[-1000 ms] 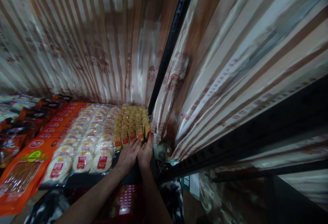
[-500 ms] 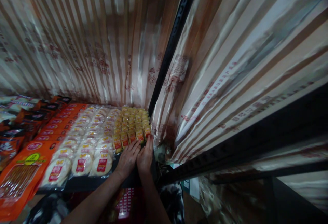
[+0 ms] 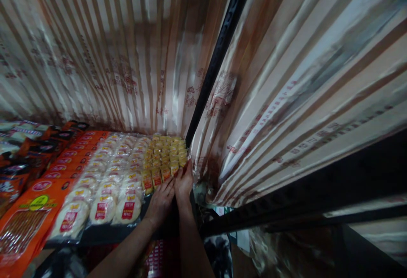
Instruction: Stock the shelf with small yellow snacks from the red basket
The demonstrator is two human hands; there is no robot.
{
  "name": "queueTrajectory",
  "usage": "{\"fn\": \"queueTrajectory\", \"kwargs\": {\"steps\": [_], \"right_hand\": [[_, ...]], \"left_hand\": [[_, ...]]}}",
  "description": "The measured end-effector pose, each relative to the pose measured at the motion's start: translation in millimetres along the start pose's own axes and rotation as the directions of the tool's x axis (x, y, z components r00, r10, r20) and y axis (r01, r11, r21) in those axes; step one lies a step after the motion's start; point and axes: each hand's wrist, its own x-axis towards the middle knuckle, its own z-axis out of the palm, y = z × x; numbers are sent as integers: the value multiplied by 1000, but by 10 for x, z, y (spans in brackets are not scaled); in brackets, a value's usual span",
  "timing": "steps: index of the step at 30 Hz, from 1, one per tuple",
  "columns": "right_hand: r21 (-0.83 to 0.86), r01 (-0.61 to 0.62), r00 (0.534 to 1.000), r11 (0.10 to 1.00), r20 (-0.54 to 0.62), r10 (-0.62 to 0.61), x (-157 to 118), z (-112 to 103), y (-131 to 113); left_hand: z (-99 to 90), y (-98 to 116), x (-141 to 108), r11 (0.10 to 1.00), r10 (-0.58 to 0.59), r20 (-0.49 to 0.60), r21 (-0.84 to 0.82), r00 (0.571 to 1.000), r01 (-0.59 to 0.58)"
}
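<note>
Rows of small yellow packets (image 3: 165, 153) with red labels stand at the right end of a dark shelf (image 3: 108, 232). My left hand (image 3: 161, 199) lies against the front of these packets, its fingers stretched out and close together. Beside it, my right hand (image 3: 183, 184) reaches along the front right corner of the same rows, fingers extended upward. The two hands touch or nearly touch near the fingertips. Neither visibly grasps a packet, though the undersides of the fingers are hidden. Left of the yellow packets stand rows of round white cakes (image 3: 127, 208) in clear wrappers with red labels.
Orange snack bags (image 3: 34, 210) and darker bags (image 3: 40, 148) fill the shelf's left side. A black upright post (image 3: 219, 45) rises at the back right corner. Pleated, printed sheeting (image 3: 133, 57) hangs behind. A dark metal beam (image 3: 302, 176) crosses the right side.
My right hand has shifted slightly right and upward along the corner of the yellow packets. My left hand stays against their front. The view has moved a little.
</note>
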Motion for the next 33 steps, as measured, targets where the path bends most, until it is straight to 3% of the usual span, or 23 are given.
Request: {"fn": "queueTrajectory", "kwargs": {"steps": [9, 18, 26, 33], "right_hand": [[15, -64, 998, 998, 6, 64, -3, 53, 76], [38, -105, 994, 994, 22, 104, 117, 15, -39], [90, -127, 988, 988, 104, 117, 249, 59, -86], [114, -155, 985, 981, 90, 145, 258, 75, -71]], "left_hand": [[56, -10, -12, 1000, -19, 20, -21, 1000, 19], [-3, 31, 0, 997, -52, 50, -57, 997, 55], [20, 44, 6, 997, -68, 34, -29, 997, 69], [16, 53, 2, 997, -69, 25, -30, 997, 70]]}}
